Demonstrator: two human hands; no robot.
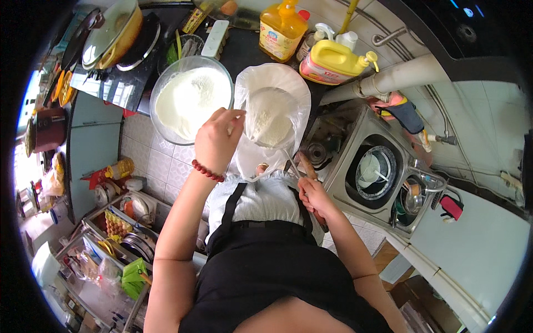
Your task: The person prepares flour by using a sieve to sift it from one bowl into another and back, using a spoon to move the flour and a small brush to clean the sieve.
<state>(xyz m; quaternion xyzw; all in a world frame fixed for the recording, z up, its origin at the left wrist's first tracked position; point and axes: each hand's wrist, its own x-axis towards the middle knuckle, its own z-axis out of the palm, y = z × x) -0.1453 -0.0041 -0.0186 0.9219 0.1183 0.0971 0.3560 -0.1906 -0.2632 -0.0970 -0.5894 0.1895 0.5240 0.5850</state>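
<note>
My left hand [217,135], with a red bead bracelet at the wrist, pinches the left edge of a clear plastic bag [272,75]. Inside the bag's mouth is a round sieve or scoop [293,102] holding white flour [270,123]; the plastic partly veils it. My right hand [315,195] grips its thin metal handle [292,163]. Left of the bag, a large glass bowl [155,120] holds more white powder [189,104], and my left hand overlaps its near rim. A brown wooden stick [307,165] runs beside my right hand, partly hidden by it.
A white-handled brush [215,39] lies behind the bowl. Yellow pump bottles [279,31] and a yellow jug [333,62] stand behind the bag. A lidded pot [112,37] is on the stove at left. To the right is a steel sink [345,183]; an open drawer [160,200] holds eggs and dishes.
</note>
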